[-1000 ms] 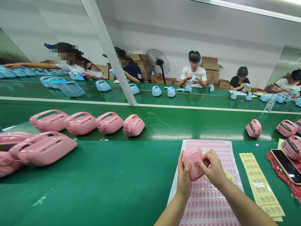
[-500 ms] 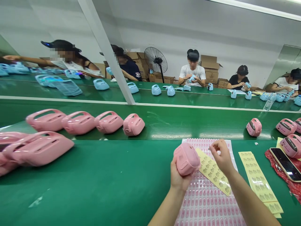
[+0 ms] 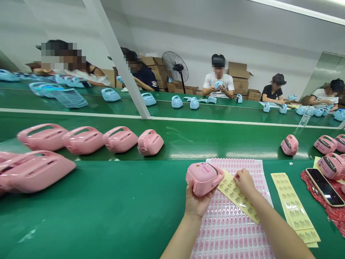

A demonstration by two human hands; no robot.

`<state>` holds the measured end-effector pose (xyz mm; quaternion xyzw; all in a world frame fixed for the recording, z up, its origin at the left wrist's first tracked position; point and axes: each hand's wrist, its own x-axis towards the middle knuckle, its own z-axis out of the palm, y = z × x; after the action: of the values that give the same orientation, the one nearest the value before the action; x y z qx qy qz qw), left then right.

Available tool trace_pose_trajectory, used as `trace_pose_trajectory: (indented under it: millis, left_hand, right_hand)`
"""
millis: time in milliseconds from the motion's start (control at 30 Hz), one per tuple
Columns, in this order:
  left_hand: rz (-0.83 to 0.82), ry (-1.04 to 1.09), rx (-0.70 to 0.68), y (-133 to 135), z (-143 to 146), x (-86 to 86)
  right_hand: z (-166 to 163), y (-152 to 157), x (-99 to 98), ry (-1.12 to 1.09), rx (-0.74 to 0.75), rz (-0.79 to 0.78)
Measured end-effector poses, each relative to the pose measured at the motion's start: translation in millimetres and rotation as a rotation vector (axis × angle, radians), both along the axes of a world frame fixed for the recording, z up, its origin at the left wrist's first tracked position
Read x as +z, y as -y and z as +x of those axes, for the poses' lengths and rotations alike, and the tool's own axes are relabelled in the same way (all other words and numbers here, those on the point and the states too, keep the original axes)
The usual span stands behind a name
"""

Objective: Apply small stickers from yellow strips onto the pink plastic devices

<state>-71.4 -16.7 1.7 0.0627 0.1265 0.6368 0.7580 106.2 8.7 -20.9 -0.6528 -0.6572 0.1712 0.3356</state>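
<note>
the left hand (image 3: pixel 198 203) cups a pink casing (image 3: pixel 204 177) from below, its fingers wrapped round the underside. it holds the casing just above the near left part of a pink sticker sheet (image 3: pixel 231 230), which lies flat on the green belt (image 3: pixel 121 212). the right hand (image 3: pixel 243 181) sits just beside the casing, fingertips drawn in narrow and pinched down on a yellow label strip (image 3: pixel 239 197) that lies slanted across the pink sheet. whether one label is already lifted between thumb and finger is too small to tell.

the work in hand looks like picking a label off that strip. it would go best by starting at a corner with the nail and peeling low and slow, while the other fingers pin the strip so it does not lift with the label. the sticky side should be touched as little as possible. the left hand does well to keep the casing steady, with its top face turned toward the right hand.

a second yellow strip (image 3: pixel 293 208) lies to the right, near a phone (image 3: pixel 325 187) on a red cloth (image 3: pixel 335 216). more pink casings (image 3: pixel 83 139) stand in a row to the left. across the far belt, co-workers (image 3: pixel 218 81) handle blue ones.
</note>
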Motion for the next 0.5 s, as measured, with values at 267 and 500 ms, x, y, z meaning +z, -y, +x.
trace_pose_trajectory:
  millis: [267, 500]
  left_hand:
    - [0.108, 0.030, -0.086, -3.5, -1.8, -12.1]
    - [0.107, 0.100, -0.107, -6.8, 3.6, -23.3]
  right_hand:
    - [43.9, -30.3, 12.3, -0.065, -0.190, 0.153]
    - [86.1, -44.6, 19.6, -0.183, -0.246, 0.159]
